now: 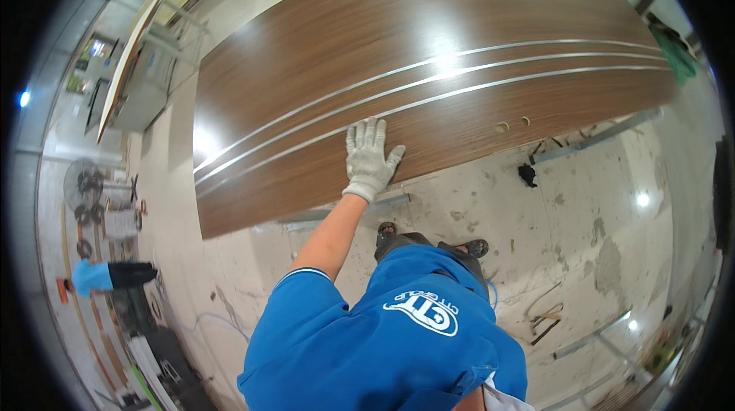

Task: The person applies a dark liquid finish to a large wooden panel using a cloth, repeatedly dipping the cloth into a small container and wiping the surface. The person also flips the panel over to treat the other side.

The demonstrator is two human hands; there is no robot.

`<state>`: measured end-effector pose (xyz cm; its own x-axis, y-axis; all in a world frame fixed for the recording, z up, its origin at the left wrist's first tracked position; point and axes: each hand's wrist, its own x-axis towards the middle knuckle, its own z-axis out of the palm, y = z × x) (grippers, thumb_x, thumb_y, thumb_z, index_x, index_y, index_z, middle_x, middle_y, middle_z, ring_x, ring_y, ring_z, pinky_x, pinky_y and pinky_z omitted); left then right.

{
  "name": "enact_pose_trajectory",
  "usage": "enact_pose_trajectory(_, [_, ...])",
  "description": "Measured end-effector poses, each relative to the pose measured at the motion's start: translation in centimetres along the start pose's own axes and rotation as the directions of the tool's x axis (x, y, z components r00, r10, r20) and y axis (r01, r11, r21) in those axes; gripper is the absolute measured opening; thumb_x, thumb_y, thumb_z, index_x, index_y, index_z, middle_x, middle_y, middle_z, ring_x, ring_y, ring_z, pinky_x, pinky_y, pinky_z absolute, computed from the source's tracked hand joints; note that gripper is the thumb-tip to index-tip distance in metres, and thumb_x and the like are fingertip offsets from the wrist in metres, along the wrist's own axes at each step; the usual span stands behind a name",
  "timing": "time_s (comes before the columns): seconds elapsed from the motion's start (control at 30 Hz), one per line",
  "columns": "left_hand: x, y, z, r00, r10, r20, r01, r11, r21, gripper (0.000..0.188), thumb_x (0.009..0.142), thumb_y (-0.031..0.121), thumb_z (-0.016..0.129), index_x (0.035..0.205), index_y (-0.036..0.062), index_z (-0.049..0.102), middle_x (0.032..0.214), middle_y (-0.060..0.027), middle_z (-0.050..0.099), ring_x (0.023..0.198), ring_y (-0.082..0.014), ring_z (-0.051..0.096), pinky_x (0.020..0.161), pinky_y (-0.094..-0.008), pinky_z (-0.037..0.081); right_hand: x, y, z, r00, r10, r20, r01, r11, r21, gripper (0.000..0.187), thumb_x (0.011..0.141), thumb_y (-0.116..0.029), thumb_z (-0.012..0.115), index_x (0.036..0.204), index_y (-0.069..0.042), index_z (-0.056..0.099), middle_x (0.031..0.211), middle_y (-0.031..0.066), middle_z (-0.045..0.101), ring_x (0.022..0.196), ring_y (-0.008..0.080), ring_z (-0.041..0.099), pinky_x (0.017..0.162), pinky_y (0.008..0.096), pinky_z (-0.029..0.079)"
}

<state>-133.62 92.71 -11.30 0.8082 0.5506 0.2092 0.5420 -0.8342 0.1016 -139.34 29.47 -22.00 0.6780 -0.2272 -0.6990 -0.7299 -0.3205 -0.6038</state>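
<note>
A wide brown wood-grain door panel (321, 51) lies flat before me. Three thin silver strips (475, 91) run along its length in gentle curves. Near the panel's close edge, toward the right, are two round holes (501, 127). My left hand (369, 162) wears a pale work glove and rests on the panel, fingers stretched forward and thumb apart. Its fingertips reach the nearest silver strip. No object shows in it. My right hand is out of view.
Metal supports (597, 137) show under the panel. A black scrap (527, 174) and some bent rods (545, 319) lie on the floor at right. A thin blue hose (207, 317) runs at left. Farther left are another person (96, 277) and a fan (83, 183).
</note>
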Motion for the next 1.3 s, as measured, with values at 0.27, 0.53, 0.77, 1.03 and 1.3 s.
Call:
enact_pose_trajectory(0.27, [0.4, -1.7, 0.0, 0.912, -0.410, 0.031, 0.399, 0.901, 0.172, 0.080, 0.101, 0.063, 0.042, 0.156, 0.0055, 0.039, 0.163, -0.0141, 0.036, 0.153, -0.0338, 0.027, 0.126, -0.0523, 0.014, 9.7, -8.9, -9.4, 0.998, -0.063, -0.003, 0.062, 0.979, 0.194, 0.047, 0.106, -0.036, 0.052, 0.138, -0.002, 0.062, 0.124, 0.0135, 0.070, 0.102, 0.0210, 0.068, 0.085, 0.0300, 0.055])
enact_pose_trajectory(0.53, [0.5, -0.3, 0.2, 0.889, -0.457, 0.031, 0.444, 0.876, 0.188, 0.079, 0.101, 0.063, 0.044, 0.155, 0.0050, 0.041, 0.161, -0.0144, 0.039, 0.151, -0.0326, 0.029, 0.126, -0.0519, 0.016, 16.4, -8.3, -9.8, 0.968, -0.245, 0.052, 0.250, 0.940, -0.233, 0.053, 0.106, -0.037, 0.054, 0.141, 0.002, 0.057, 0.134, 0.0180, 0.064, 0.109, 0.0293, 0.064, 0.096, 0.0366, 0.050])
enact_pose_trajectory(0.77, [1.1, -1.8, -0.1, 0.926, -0.375, -0.037, 0.377, 0.917, 0.130, 0.079, 0.099, 0.062, 0.051, 0.151, 0.0040, 0.045, 0.155, -0.0150, 0.046, 0.149, -0.0335, 0.033, 0.124, -0.0523, 0.019, 12.2, -4.1, -5.3, 0.990, -0.069, 0.124, 0.113, 0.915, -0.387, 0.049, 0.105, -0.031, 0.057, 0.138, 0.004, 0.059, 0.133, 0.0169, 0.065, 0.108, 0.0268, 0.064, 0.095, 0.0352, 0.051])
enact_pose_trajectory(1.03, [0.0, -5.3, -1.4, 0.964, -0.191, -0.186, 0.190, 0.981, -0.023, 0.035, 0.092, 0.030, 0.068, 0.122, 0.0119, 0.062, 0.122, -0.0113, 0.064, 0.119, -0.0331, 0.056, 0.102, -0.0497, 0.042, 8.6, -6.2, -2.1, 0.991, -0.019, 0.132, 0.051, 0.969, -0.243, 0.048, 0.105, -0.031, 0.057, 0.138, 0.005, 0.059, 0.131, 0.0162, 0.065, 0.108, 0.0256, 0.065, 0.094, 0.0344, 0.052])
enact_pose_trajectory(1.3, [3.1, -10.1, -2.2, 0.951, -0.306, 0.041, 0.308, 0.935, -0.177, 0.009, 0.088, 0.012, 0.063, 0.089, 0.0142, 0.072, 0.104, -0.0061, 0.069, 0.107, -0.0315, 0.061, 0.091, -0.0452, 0.053, 5.9, -11.5, 1.1, 0.986, -0.100, 0.134, 0.139, 0.936, -0.325, 0.048, 0.106, -0.030, 0.055, 0.139, 0.006, 0.057, 0.128, 0.0154, 0.067, 0.108, 0.0235, 0.067, 0.092, 0.0334, 0.054])
